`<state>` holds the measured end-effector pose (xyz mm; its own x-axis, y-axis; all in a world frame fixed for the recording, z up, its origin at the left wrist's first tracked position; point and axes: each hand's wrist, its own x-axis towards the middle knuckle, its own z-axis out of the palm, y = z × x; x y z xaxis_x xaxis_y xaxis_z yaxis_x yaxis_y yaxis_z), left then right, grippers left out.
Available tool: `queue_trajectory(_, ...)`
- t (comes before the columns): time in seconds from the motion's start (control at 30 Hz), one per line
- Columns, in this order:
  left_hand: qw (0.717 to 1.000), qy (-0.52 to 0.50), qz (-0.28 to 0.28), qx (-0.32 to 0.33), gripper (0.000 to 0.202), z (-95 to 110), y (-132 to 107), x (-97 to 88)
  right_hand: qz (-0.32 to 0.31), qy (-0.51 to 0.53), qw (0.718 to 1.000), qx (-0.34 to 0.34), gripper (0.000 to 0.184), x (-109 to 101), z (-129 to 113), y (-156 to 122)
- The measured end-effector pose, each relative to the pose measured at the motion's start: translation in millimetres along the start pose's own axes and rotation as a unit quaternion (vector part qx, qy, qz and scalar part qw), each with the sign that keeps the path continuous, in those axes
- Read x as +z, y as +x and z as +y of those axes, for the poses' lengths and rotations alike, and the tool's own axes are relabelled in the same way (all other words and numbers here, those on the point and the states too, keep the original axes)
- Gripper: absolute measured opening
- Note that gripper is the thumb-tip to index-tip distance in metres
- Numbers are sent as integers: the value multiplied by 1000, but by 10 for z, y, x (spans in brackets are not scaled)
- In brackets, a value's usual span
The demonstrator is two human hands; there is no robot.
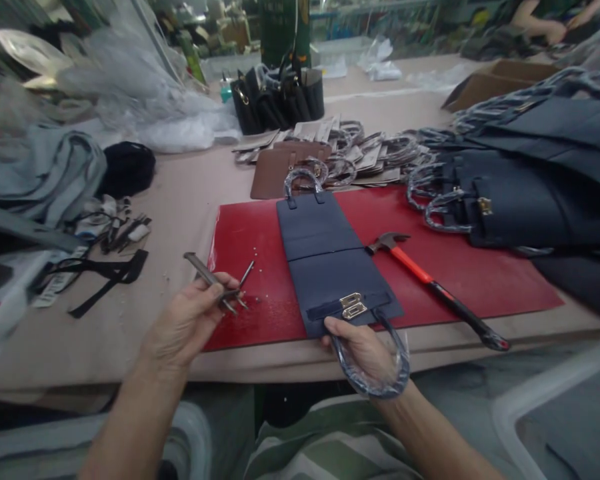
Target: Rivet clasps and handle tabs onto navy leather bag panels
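At the left, slender metal tools (201, 270) are pinched between the fingers of the left hand (191, 313), above the edge of a glossy red mat (250, 227). In the middle, a flat, smooth navy bag panel (325, 273), seamed across and fitted with angular gold-coloured clasp plates (353, 309), is laid on the mat, its near edge pinched by the fingers of the right hand (365, 348), a film-wrapped looped handle (403, 357) curving over the wrist. Farther right, a claw hammer (413, 263) with orange-and-black shaft is rested near stacked navy bag pieces (545, 193).
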<state>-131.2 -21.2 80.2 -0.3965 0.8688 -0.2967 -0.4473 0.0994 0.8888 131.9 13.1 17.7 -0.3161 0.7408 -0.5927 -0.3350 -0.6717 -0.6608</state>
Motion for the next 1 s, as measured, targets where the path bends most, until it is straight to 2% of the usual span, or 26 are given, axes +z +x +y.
queue_trajectory(0.1,998,-10,-57,31,32,-277,-132,483,12,-19,1000,4,40,-19,11,-15)
queue_trajectory(0.17,993,50,-80,77,26,-410,-177,667,6,-18,1000,-4,39,-8,5,-39)
queue_trajectory(0.23,978,137,-97,124,21,-479,-194,761,-3,-11,1000,-18,38,16,-8,-63)
queue_trajectory(0.3,960,204,-109,157,18,-502,-194,797,-12,-7,999,-32,36,33,-14,-77)
queue_trajectory(0.4,949,239,-123,166,17,-517,-178,792,-12,-10,999,-44,34,15,8,-76)
queue_trajectory(0.53,960,212,-125,131,20,-599,-145,729,-18,-11,999,-29,30,-44,67,-63)
queue_trajectory(0.63,975,143,-131,106,21,-693,-122,678,-41,7,999,-30,27,-55,74,-51)
queue_trajectory(0.77,984,68,-127,105,19,-765,-126,677,-59,51,996,-46,31,-35,27,-28)
queue_trajectory(0.87,982,82,-121,119,17,-748,-163,734,-69,54,995,-41,31,-31,-15,-35)
queue_trajectory(1.0,974,153,-107,131,16,-721,-197,813,-55,34,997,-37,32,-23,-49,-74)
